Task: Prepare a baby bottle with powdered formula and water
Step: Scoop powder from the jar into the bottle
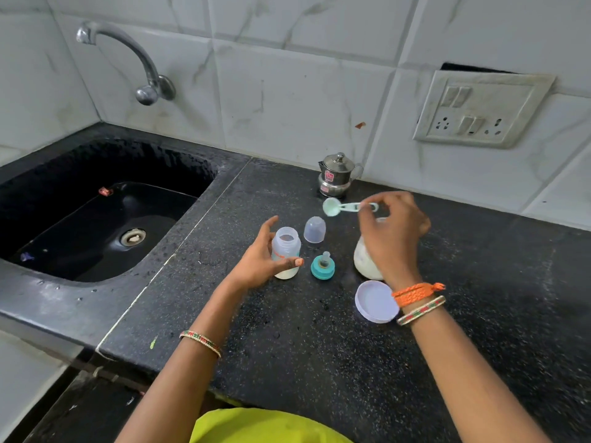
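Note:
An open clear baby bottle (285,247) stands upright on the black counter with white powder in its bottom. My left hand (259,263) curls around its left side, thumb across the front. My right hand (392,233) pinches the handle of a pale green scoop (332,207), held level in the air between the bottle and an open jar of white formula (364,260), which the hand partly hides. The teal ring with its nipple (323,266) lies on the counter between bottle and jar. The clear bottle cap (315,229) stands behind it.
The jar's lilac lid (372,302) lies upside down near my right wrist. A small steel pot (337,175) stands by the tiled wall. A black sink (96,212) with a tap (140,62) is to the left. A socket panel (479,110) is on the wall.

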### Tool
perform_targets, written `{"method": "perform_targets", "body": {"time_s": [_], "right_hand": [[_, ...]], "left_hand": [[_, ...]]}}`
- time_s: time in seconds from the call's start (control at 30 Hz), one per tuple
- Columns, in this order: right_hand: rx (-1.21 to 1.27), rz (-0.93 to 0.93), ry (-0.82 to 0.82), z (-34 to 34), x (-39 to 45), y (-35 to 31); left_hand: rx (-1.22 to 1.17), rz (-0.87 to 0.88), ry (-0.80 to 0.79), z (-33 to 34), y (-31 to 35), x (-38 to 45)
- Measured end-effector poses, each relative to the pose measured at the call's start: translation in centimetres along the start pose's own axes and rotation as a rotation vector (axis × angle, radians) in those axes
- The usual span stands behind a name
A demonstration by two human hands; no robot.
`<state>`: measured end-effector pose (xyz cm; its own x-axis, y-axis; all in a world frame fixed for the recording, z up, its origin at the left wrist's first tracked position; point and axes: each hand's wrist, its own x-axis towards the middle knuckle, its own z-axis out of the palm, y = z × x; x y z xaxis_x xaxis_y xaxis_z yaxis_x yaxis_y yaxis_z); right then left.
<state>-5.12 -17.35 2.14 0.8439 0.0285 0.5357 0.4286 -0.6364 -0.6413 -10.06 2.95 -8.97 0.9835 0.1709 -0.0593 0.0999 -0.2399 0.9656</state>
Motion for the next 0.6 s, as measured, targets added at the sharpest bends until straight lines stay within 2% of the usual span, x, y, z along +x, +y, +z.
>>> {"method": "perform_targets", "body": {"time_s": [0.07,0.2,0.3,0.47,0.6], "right_hand": [[0.038,0.168,0.015,-1.8,1.4,1.5],[-0.195,0.317,-0.016,-4.5,2.7,5.2],[-0.284,0.298,-0.064,-4.4,2.2,6.8],[-0.383,0.181,-0.105,-2.4,1.4,7.3],[-0.422,0.137,-0.134,-1.6,1.5,7.6]], "left_hand": [[0.039,0.017,-0.009,-0.2,0.3,0.2],[0.153,0.137,0.093,0.5,1.2,0.5],[0.096,0.195,0.123,1.9,3.0,1.0],[0.06,0.231,0.014,4.2,5.7,2.9],[0.094,0.225,-0.001,4.8,6.4,3.7]]}}
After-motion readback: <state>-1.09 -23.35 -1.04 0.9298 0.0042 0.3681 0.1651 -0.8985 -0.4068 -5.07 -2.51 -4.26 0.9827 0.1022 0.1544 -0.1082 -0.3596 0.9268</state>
